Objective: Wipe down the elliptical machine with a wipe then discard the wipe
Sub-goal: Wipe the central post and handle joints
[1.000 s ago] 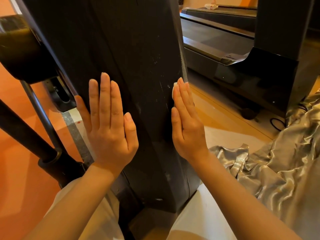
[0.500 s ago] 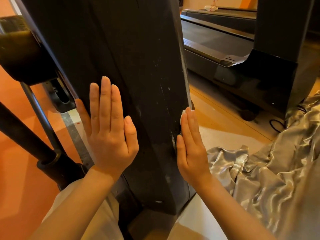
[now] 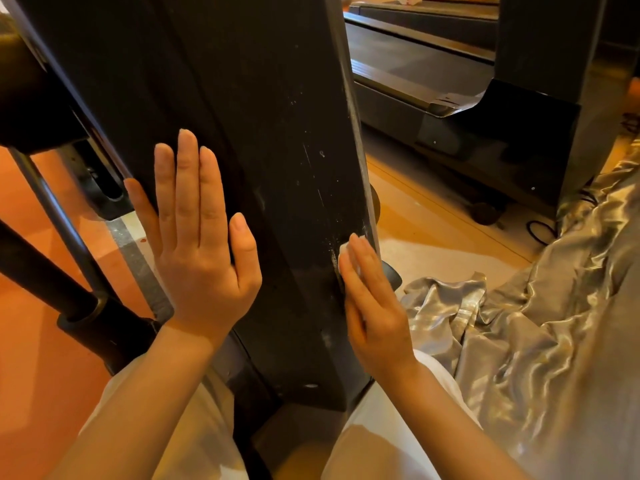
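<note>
So the person is crouching right up against the elliptical machine (image 3: 242,168), with its big black upright housing filling the middle of the head view. The left hand (image 3: 201,258) is lying flat on the front face of that housing, fingers straight and close together, thumb out to the side, holding nothing. The right hand (image 3: 374,306) is pressing flat against the housing's right edge, low down, fingers straight too. The wipe (image 3: 344,251) is sitting sandwiched between those fingers and the black surface, and only a small white bit is poking out at the fingertips, so most of it is hidden. The two hands are sitting apart, one on each side of the housing's front panel.

The surface around the wipe is looking scuffed, with pale specks and streaks running up the edge. A dark bar (image 3: 52,285) is angling in at the lower left over the orange floor (image 3: 41,375). A shiny silver cloth (image 3: 519,323) is lying crumpled on the floor to the right, and a treadmill (image 3: 433,74) is standing behind it at the top right.
</note>
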Demonstrator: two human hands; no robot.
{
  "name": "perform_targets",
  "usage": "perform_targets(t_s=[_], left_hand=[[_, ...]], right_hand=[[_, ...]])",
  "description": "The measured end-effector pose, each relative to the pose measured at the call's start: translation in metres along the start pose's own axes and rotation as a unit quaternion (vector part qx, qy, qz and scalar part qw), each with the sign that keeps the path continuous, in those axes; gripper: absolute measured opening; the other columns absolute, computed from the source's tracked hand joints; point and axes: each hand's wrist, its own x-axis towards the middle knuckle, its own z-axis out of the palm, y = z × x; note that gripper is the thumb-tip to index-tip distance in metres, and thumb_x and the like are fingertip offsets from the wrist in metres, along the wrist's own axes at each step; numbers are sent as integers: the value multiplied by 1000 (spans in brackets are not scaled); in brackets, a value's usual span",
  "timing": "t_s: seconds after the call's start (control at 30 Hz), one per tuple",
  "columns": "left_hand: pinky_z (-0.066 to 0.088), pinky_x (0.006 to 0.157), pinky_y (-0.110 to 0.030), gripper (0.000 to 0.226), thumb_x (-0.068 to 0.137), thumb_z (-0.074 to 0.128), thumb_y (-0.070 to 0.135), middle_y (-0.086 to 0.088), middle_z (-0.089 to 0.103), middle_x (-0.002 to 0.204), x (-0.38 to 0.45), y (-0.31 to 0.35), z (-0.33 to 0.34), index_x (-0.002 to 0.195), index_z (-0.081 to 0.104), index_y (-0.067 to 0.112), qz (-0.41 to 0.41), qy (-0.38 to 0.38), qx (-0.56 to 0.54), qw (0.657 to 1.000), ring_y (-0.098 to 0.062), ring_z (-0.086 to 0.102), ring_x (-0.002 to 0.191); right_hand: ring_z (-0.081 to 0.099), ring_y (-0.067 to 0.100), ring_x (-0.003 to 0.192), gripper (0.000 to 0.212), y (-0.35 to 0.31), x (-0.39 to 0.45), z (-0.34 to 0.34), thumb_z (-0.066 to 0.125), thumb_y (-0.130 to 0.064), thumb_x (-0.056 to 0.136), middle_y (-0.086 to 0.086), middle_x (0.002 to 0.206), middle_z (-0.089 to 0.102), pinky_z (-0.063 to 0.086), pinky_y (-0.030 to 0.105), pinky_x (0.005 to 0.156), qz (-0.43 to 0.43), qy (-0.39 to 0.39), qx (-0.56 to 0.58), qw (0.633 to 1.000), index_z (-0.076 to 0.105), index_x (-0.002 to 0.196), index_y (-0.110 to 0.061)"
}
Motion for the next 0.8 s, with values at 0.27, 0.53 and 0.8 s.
perform_targets(t_s=[0.27,0.53,0.8], left_hand=[[5,120,-52,47,104,37,12,-33,34,148,-2,-2,-2,146,31,-10,9,-7,-7,1000,-21,10,147],[22,104,-78,46,104,37,8,-41,33,145,-5,-6,-3,142,31,-17,21,-42,-39,998,-40,20,141],[30,97,-79,46,104,37,10,-41,33,144,-13,-16,1,142,32,-15,29,-42,-36,998,-63,33,132]], right_hand=[[51,31,129,26,4,-6,4,55,-2,98,15,133,53,43,43,108,-65,62,-63,994,59,122,6],[50,31,128,30,8,-19,16,57,-5,98,15,131,52,48,44,104,-55,77,-70,993,57,127,2],[50,29,124,28,9,-21,17,57,-6,98,12,129,49,42,36,108,-73,91,-73,990,53,126,-2]])
